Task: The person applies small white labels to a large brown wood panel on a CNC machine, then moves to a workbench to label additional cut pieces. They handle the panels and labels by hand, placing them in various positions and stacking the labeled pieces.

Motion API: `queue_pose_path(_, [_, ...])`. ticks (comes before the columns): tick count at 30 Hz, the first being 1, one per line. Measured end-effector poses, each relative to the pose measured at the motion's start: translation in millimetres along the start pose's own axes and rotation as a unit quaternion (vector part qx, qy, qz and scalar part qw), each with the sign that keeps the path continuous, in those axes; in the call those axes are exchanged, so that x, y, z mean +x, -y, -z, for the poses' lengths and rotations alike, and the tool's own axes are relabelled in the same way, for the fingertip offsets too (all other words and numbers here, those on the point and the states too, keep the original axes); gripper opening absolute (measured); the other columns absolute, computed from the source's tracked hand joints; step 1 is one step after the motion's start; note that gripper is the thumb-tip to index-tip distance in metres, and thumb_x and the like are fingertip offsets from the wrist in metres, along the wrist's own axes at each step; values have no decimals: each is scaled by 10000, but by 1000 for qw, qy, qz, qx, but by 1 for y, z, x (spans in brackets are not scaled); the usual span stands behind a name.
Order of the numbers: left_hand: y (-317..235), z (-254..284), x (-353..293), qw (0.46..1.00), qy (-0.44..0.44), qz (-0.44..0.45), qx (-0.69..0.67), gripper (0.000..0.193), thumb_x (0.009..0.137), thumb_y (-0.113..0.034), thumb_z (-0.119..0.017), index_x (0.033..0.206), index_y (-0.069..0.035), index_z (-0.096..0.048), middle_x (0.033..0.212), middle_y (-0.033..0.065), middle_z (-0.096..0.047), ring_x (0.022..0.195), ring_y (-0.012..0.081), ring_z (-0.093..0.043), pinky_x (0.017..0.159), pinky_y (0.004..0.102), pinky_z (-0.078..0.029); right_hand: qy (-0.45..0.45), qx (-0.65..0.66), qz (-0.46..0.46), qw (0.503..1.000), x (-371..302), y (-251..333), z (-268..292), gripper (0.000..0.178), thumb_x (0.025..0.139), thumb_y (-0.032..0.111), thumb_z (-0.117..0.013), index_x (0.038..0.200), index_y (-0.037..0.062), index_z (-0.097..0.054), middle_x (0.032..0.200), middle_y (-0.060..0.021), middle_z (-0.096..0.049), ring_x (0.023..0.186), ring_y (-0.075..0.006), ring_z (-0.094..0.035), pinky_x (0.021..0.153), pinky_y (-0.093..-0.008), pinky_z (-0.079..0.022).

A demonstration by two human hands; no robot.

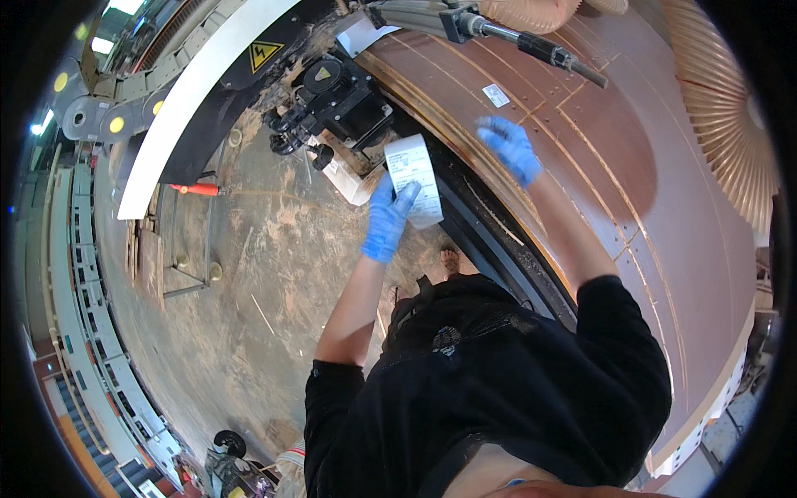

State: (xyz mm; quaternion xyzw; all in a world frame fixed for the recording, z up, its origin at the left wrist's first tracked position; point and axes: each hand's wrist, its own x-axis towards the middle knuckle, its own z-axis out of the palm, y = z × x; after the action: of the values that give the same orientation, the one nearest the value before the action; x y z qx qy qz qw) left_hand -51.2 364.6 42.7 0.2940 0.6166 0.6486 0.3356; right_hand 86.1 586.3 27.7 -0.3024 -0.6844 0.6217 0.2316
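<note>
In my left hand [388,220], gloved in blue, I grip a strip of white printed labels [421,162] in front of my body. The thumb lies over its printed face, and the strip curls at its lower end. My right hand [510,149], gloved too, is over the near edge of a large brown panel [581,195]. Its fingers reach forward, slightly blurred, with nothing visible in them. Just beyond the fingertips, a small white label [496,95] lies on the panel. Pale cut lines run across the panel's surface.
A black motor unit [344,95] stands beyond my left hand. Above the panel hangs a grey metal arm with a rod [531,46]. Ribbed clear hose [714,100] curves at the right. An orange-handled tool [197,190] is at the left, above a dusty floor [274,274].
</note>
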Motion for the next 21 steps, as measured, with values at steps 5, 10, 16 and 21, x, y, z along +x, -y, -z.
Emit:
queue_pose_path(5, [-5,-16,14,998,9,2,-61,292,866,-94,-602,1137,-28,-516,1031,53,-590,934,115,-542,822,263,-461,133,161,51,977,-44,34,-45,341,804,100,-657,1133,37,-590,1055,-60,-590,979,-146,-546,883,-289,-449])
queue_pose_path(10, [-4,-26,21,999,27,-20,7,282,863,-79,-599,1125,-18,-513,1006,56,-596,900,103,-545,786,251,-468,69,108,66,989,-37,28,-58,303,777,36,-643,1079,16,-632,997,-72,-628,887,-137,-585,802,-278,-487])
queue_pose_path(16, [-2,-31,29,993,35,-54,96,318,856,-74,-611,1145,15,-513,1011,75,-609,894,115,-565,793,262,-479,40,80,61,994,-33,22,-46,232,775,69,-652,992,-12,-666,913,-95,-663,824,-126,-599,761,-274,-493])
queue_pose_path(21, [14,-34,31,981,69,-43,175,294,845,-73,-612,1108,29,-527,967,86,-629,856,114,-580,752,267,-485,93,36,101,990,-19,1,-28,135,781,85,-656,890,6,-663,891,-58,-649,843,-141,-587,785,-290,-475])
